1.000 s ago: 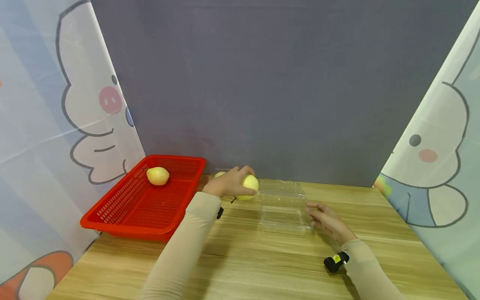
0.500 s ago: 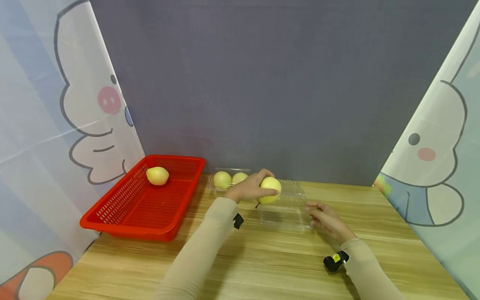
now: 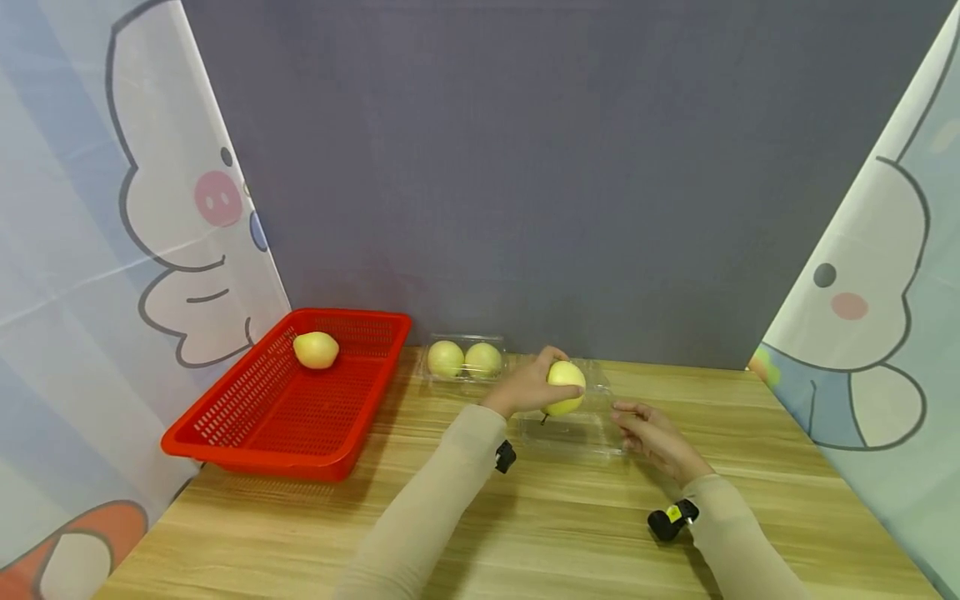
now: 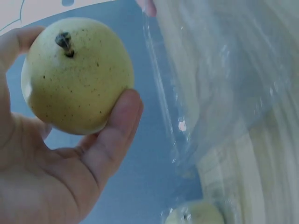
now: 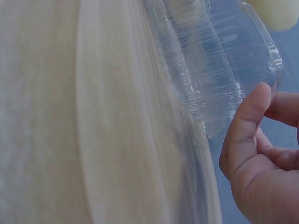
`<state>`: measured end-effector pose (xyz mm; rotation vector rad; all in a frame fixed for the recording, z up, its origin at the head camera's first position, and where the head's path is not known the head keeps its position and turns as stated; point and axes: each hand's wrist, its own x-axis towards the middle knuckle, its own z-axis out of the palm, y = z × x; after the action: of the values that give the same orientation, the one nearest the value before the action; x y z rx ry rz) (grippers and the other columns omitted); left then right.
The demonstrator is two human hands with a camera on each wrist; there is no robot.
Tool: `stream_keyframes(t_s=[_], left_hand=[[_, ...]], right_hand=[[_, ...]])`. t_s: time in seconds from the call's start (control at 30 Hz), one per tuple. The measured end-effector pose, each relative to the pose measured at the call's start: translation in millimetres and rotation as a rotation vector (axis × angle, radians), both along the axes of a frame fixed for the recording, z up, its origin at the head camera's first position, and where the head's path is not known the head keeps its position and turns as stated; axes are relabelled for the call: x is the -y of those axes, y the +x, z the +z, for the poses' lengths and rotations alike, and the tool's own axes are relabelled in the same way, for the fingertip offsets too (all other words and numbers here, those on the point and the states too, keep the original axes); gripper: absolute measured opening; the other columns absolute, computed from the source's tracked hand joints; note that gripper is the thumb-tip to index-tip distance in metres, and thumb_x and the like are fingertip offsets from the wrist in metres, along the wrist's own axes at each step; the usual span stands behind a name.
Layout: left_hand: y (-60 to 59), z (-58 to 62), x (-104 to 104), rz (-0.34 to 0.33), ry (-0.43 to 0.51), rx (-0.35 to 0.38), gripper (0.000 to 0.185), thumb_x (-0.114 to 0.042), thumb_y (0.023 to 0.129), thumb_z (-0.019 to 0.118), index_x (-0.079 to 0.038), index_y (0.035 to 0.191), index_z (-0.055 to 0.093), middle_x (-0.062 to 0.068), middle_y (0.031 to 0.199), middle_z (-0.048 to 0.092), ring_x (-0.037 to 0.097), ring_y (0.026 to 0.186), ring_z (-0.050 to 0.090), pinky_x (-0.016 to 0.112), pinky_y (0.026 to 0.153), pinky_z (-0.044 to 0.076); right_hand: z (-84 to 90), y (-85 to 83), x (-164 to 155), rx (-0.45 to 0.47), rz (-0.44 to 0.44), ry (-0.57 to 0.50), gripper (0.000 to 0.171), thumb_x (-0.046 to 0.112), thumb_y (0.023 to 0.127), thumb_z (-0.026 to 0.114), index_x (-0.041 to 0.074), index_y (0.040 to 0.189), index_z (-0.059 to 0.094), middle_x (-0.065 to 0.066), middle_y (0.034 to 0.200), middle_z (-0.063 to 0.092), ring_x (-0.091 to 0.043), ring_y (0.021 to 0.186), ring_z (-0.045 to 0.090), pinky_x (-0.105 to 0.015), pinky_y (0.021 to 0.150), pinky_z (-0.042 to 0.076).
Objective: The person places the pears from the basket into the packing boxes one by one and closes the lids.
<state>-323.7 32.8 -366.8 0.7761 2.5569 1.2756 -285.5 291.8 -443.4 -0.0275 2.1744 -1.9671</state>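
My left hand (image 3: 523, 387) grips a round yellow pear (image 3: 566, 383), held above an open clear plastic clamshell box (image 3: 573, 435). In the left wrist view, thumb and fingers wrap the pear's sides, its dark stem towards the camera. At the box's right end is my right hand (image 3: 658, 442). The right wrist view shows its thumb (image 5: 256, 100) and forefinger pinching the rim of the transparent box (image 5: 210, 60). The box's lid (image 3: 596, 375) lies folded back behind it, partly hidden by the left hand and pear.
A second clear box (image 3: 465, 340) with two pears (image 3: 446, 360) stands at the back, left of the open one. A red plastic basket (image 3: 300, 458) with one pear (image 3: 316, 351) sits on the left. A grey panel (image 3: 525, 183) borders the wooden table (image 3: 540, 533) behind.
My left hand has carried the pear rightwards, from beside the closed box to above the open one. The box with two pears has come into sight. The right hand has stayed put.
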Motion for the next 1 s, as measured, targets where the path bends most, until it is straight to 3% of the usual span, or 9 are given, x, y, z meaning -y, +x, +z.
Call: stream_keyframes(t_s=[0.2, 0.4, 0.63, 1.0], left_hand=[[3.9, -8.2, -13, 0.015, 0.071, 0.041, 0.061, -0.045, 0.089, 0.073, -0.019, 0.138, 0.047, 0.006, 0.114, 0.055, 0.015, 0.082, 0.063, 0.033, 0.066, 0.056], [5.7, -17.5, -26, 0.05, 0.085, 0.062, 0.062, -0.047, 0.087, 0.074, -0.026, 0.14, 0.049, 0.005, 0.113, 0.055, 0.016, 0.08, 0.063, 0.036, 0.064, 0.056], [4.7, -32.2, -41, 0.073, 0.056, 0.047, 0.062, -0.049, 0.087, 0.074, -0.023, 0.138, 0.051, 0.005, 0.111, 0.053, 0.014, 0.081, 0.06, 0.032, 0.064, 0.053], [5.6, -39.3, -50, 0.104, 0.029, 0.109, 0.067, -0.052, 0.088, 0.072, -0.021, 0.142, 0.048, 0.008, 0.116, 0.053, 0.016, 0.084, 0.059, 0.035, 0.066, 0.053]], right_hand=[[1.5, 0.9, 1, 0.004, 0.005, 0.008, 0.061, 0.019, 0.105, 0.055, -0.011, 0.149, 0.027, -0.006, 0.1, 0.048, -0.006, 0.073, 0.049, -0.017, 0.063, 0.049], [3.8, 1.8, 0, -0.007, 0.039, -0.004, 0.063, 0.019, 0.105, 0.054, -0.013, 0.15, 0.023, -0.004, 0.099, 0.047, -0.006, 0.074, 0.048, -0.017, 0.064, 0.049], [2.9, 0.9, 1, -0.004, 0.021, -0.01, 0.063, 0.02, 0.104, 0.055, -0.013, 0.149, 0.024, -0.003, 0.096, 0.047, -0.005, 0.073, 0.048, -0.017, 0.064, 0.049], [2.4, 0.6, 2, 0.006, 0.005, -0.023, 0.063, 0.022, 0.104, 0.056, -0.011, 0.149, 0.025, -0.005, 0.1, 0.049, -0.006, 0.075, 0.049, -0.017, 0.065, 0.05]])
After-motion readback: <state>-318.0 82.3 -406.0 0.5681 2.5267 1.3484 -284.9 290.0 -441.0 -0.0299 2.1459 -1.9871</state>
